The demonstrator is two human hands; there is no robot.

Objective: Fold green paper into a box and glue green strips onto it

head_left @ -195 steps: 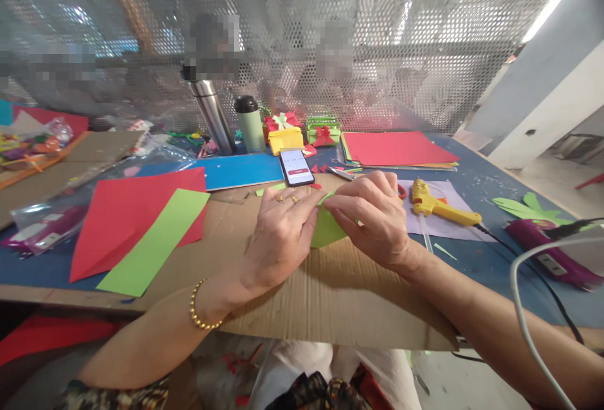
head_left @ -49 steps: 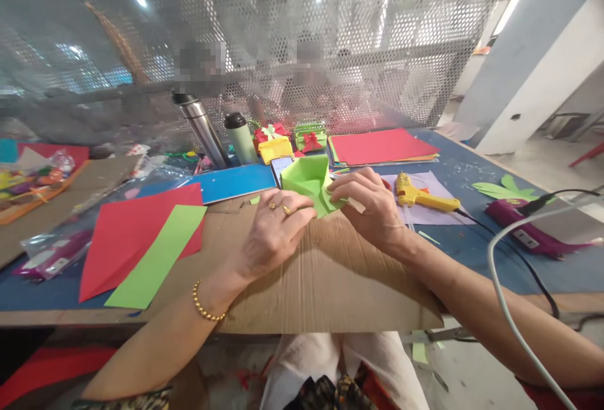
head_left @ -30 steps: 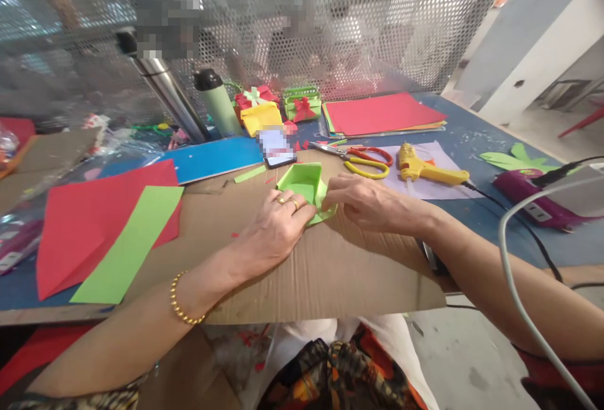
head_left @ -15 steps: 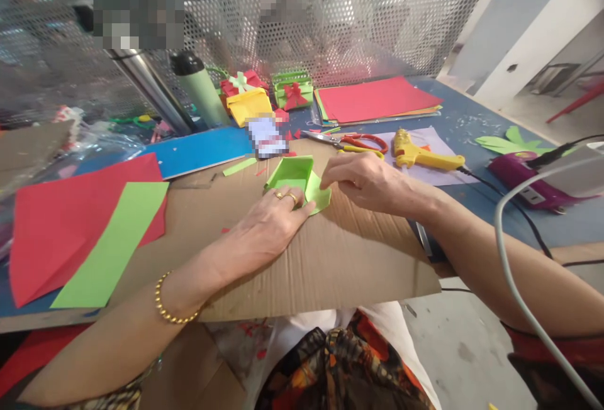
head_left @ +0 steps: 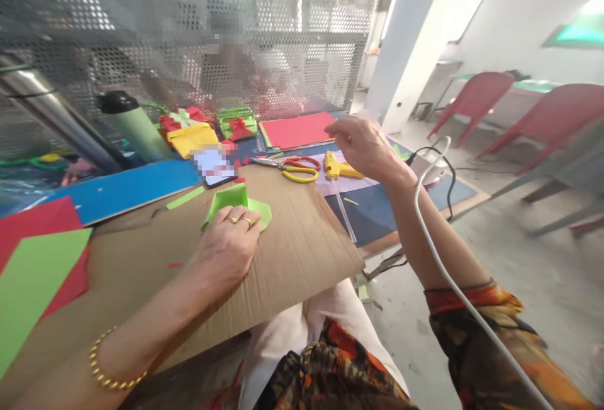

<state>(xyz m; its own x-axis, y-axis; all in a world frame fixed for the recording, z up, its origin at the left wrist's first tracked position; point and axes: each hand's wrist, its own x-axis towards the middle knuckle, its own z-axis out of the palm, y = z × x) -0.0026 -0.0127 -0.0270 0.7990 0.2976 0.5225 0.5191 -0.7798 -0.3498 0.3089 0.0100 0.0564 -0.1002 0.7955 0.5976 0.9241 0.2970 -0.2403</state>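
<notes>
My left hand (head_left: 231, 240) rests over a small folded green paper box (head_left: 231, 197), its fingers closed round the near wall. A green flap of the box spreads out to the right on the brown cardboard (head_left: 302, 246). My right hand (head_left: 361, 143) is raised above the table with its fingers curled and thumb near the fingertips; whether anything small is between them cannot be made out. Below and behind it lies a yellow glue gun (head_left: 336, 166) on a pale sheet, a clear glue stick at its near side.
Scissors (head_left: 302, 174) with red and yellow handles lie behind the cardboard. Further back are a phone (head_left: 214, 165), red paper sheets (head_left: 299, 130), finished paper boxes and bottles. Green strips and red paper lie left. A white cable (head_left: 443, 265) crosses my right forearm.
The view has turned to the right. My right hand has lifted away from the green box, up and to the right. My left hand stays on the box.
</notes>
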